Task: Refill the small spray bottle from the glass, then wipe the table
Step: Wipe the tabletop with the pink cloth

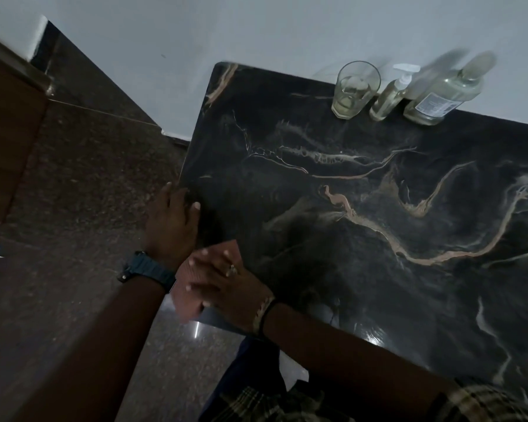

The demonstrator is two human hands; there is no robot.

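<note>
Resting on the left edge of the dark marbled table (378,239), the left hand (173,220) lies flat with fingers relaxed. Beside it, the right hand (223,284) presses a reddish cloth (192,300) down at the near corner. Far back by the wall stand the glass (354,89), then the small spray bottle (389,100), then a large bottle (442,92).

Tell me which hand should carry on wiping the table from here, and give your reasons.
The right. The right hand presses the reddish cloth flat at the near corner of the table. The left hand only rests on the table's edge, likely as a brace, with no cloth under it.
</note>
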